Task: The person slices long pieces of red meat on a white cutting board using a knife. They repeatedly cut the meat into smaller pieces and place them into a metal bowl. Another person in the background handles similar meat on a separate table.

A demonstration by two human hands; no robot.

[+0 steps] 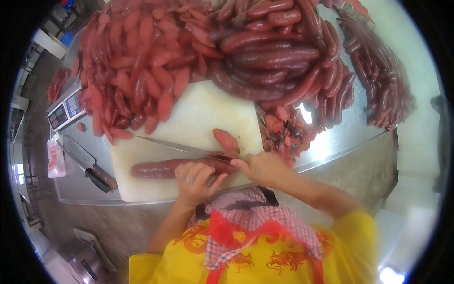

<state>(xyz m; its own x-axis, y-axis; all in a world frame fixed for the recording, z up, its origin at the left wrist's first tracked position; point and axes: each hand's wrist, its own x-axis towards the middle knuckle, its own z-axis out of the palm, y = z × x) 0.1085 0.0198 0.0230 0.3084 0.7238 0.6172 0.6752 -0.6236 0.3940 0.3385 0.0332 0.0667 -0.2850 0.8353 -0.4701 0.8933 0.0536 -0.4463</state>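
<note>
A long dark-red sausage [153, 170] lies across the white cutting board [184, 118]. My left hand [194, 182] grips it near its middle, fingers curled over the top. My right hand [260, 168] is closed round the handle of a long knife [184, 147], whose blade points left above the sausage and reaches over its right part. One cut oval slice [225, 139] rests on the board just behind the blade. A large heap of oval slices [137, 61] covers the board's back left, beside a pile of whole sausages [269, 57] at the back right.
Small scraps [281, 132] lie right of the board. More long sausages [378, 85] are at the steel table's [331, 144] right. A scale [66, 110], two knives [97, 175] and a plastic bag [55, 158] sit at the left. A metal appliance [85, 258] stands below left.
</note>
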